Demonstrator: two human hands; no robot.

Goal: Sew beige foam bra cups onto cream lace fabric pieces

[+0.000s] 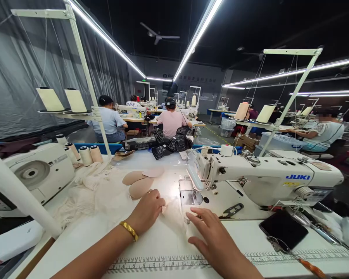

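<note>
Pale, thin fabric (174, 217) lies on the white table between my hands, left of the sewing machine's needle plate. My left hand (149, 209), with a gold bracelet at the wrist, is closed on an edge of this fabric. My right hand (211, 232) has its fingers spread over the fabric's right side, just in front of the machine bed. Beyond my left hand lie beige oval pads (139, 187). The white sewing machine (258, 174) stands to the right, its lamp lit over the needle area.
Cream fabric (90, 193) is heaped at the left, near thread cones (85, 155) and another machine (37, 172). A ruler strip (163, 264) runs along the front edge. A black flat object (283, 228), small scissors (234, 209) and an orange-handled tool (311, 268) lie right. People sit beyond.
</note>
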